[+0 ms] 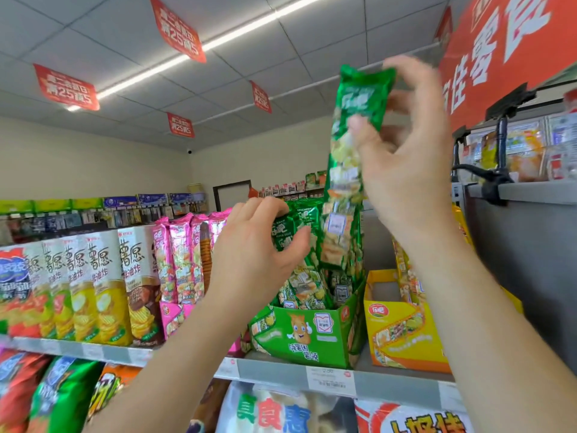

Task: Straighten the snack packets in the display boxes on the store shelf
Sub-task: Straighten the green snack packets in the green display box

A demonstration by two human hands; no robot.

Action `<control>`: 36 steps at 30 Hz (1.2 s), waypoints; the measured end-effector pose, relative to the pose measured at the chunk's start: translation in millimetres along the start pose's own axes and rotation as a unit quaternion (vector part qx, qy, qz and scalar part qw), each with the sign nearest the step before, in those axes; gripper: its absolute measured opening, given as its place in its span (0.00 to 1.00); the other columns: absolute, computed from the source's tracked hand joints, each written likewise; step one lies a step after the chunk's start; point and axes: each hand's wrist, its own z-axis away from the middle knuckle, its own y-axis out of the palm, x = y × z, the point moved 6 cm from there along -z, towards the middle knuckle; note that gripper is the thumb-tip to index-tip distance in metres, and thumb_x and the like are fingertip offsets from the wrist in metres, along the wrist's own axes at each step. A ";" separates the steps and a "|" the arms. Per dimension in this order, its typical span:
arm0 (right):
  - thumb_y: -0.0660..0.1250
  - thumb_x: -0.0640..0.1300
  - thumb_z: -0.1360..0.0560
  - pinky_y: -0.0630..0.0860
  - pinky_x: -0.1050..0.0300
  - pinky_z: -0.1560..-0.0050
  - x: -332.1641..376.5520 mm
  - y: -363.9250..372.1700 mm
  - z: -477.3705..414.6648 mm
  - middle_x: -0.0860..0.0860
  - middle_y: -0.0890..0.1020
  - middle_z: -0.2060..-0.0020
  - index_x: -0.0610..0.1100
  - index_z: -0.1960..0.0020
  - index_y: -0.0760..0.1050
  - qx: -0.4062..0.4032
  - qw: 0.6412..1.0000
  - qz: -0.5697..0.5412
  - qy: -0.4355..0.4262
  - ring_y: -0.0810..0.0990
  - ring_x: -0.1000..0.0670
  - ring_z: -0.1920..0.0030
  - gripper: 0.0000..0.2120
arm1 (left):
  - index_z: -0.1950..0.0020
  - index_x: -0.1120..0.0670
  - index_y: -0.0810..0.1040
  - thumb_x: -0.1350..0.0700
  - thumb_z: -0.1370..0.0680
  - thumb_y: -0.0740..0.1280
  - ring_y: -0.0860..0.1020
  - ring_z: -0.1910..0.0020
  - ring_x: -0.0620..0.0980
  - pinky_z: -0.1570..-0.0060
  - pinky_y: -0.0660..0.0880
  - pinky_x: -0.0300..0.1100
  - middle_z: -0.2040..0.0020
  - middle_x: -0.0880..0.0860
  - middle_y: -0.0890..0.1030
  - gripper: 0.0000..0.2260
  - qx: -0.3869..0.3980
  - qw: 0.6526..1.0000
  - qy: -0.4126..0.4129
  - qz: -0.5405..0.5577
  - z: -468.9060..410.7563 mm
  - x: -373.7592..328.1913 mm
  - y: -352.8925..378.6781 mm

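A green display box point(307, 334) stands on the shelf edge, filled with tall green snack packets point(307, 285). My right hand point(406, 170) pinches one long green packet point(346, 189) near its top and holds it upright above the box, its lower end still among the others. My left hand point(253, 254) grips the tops of the green packets at the box's left side. A yellow display box point(399, 329) stands to the right, with a few yellow packets point(406, 276) leaning at its back.
Pink packets point(181, 254) in a pink box and tall crisp boxes point(103, 285) fill the shelf to the left. A grey shelf unit point(524, 245) rises at the right. Price tags point(331, 381) line the shelf rail; large bags lie on the shelf below.
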 end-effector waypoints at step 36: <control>0.66 0.64 0.26 0.75 0.53 0.51 10.8 -91.9 234.5 0.51 0.83 0.61 0.53 0.39 0.74 0.407 0.807 -0.144 0.403 0.82 0.48 0.59 0.22 | 0.68 0.49 0.82 0.51 0.25 0.69 0.66 0.72 0.37 0.70 0.64 0.30 0.74 0.40 0.71 0.12 -0.067 0.820 -0.240 0.515 109.8 -63.8 -4.0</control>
